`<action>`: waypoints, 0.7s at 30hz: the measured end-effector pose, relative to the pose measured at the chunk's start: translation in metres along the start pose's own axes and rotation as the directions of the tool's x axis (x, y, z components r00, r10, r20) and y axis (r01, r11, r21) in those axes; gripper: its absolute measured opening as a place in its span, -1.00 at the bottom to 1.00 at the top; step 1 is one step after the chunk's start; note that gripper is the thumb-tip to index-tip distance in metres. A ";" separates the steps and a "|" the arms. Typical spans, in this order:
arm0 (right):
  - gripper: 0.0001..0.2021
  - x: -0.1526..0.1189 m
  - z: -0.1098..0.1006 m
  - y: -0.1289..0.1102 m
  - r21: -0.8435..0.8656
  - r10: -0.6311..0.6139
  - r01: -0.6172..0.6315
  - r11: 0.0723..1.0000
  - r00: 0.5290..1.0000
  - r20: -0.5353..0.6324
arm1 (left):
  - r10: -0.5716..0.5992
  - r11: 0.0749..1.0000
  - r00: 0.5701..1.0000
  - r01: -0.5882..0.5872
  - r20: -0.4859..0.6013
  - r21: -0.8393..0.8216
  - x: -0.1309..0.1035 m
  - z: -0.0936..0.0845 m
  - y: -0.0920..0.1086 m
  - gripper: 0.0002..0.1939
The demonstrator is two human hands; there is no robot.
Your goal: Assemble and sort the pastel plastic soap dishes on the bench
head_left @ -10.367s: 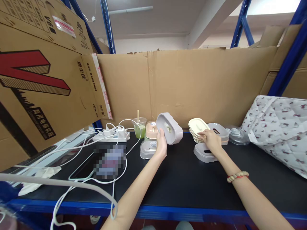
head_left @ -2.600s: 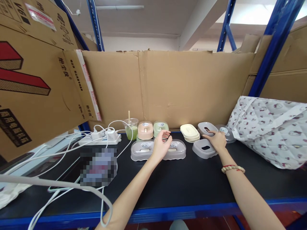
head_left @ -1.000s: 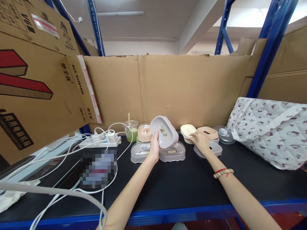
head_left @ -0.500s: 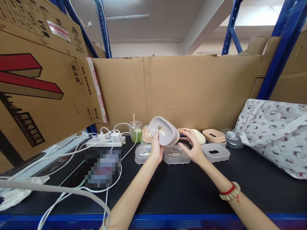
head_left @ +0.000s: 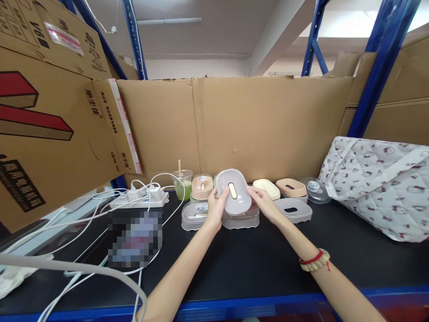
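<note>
Between both hands I hold a pale grey soap dish, tilted so that its oval slot faces me; something cream shows through the slot. My left hand grips its left side, thumb lying over the front. At the right edge, my right hand pinches the rim with its fingertips. Directly behind and below stands another grey soap dish with a clear lid, partly hidden by the held one. A similar lidded grey dish sits to its left, under my left wrist's side.
A peach lidded dish, a cup of green drink, a power strip and white cables lie left. To the right are a cream dish part, a peach tray, a grey tray, a clear lid and a quilted bag.
The soap dish has turned to face me more squarely. My right hand, apart and spread before, has closed on its right edge. The whole view has shifted slightly.
</note>
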State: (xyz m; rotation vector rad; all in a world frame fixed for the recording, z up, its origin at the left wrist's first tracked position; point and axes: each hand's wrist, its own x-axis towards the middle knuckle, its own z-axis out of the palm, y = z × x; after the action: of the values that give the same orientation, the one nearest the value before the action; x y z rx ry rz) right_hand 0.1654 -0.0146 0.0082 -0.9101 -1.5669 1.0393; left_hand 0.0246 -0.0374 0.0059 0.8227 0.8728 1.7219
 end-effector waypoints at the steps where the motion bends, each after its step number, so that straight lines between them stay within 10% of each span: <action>1: -0.51 0.003 -0.007 0.001 -0.042 -0.028 0.025 0.999 0.997 -0.073 | -0.028 1.000 0.999 0.028 -0.021 0.000 0.001 0.000 0.000 -0.74; 3: -0.62 0.009 -0.029 0.003 -0.197 -0.112 0.053 0.979 0.947 -0.302 | -0.089 0.996 0.994 0.089 -0.059 0.007 0.001 0.000 0.000 -0.80; 6: -0.72 0.012 -0.074 0.008 -0.513 -0.257 -0.126 0.849 0.750 -0.609 | -0.130 0.991 0.987 0.132 -0.091 0.021 0.001 0.000 0.001 -0.86; 11: -0.62 0.002 -0.146 0.027 -0.569 -0.278 -0.484 0.664 0.546 -0.790 | -0.134 0.991 0.988 0.135 -0.081 0.006 -0.002 0.002 0.006 -0.82; 21: -0.46 0.005 -0.184 0.089 -0.574 -0.326 -0.503 0.646 0.498 -0.803 | -0.197 0.980 0.977 0.199 -0.082 0.005 -0.006 0.004 0.009 -0.82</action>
State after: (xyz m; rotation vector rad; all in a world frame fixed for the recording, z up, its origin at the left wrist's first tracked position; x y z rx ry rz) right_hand 0.3493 0.0542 -0.0509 -1.7894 -0.9569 -0.2449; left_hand 0.0254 -0.0449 0.0152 0.6551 0.9882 1.5840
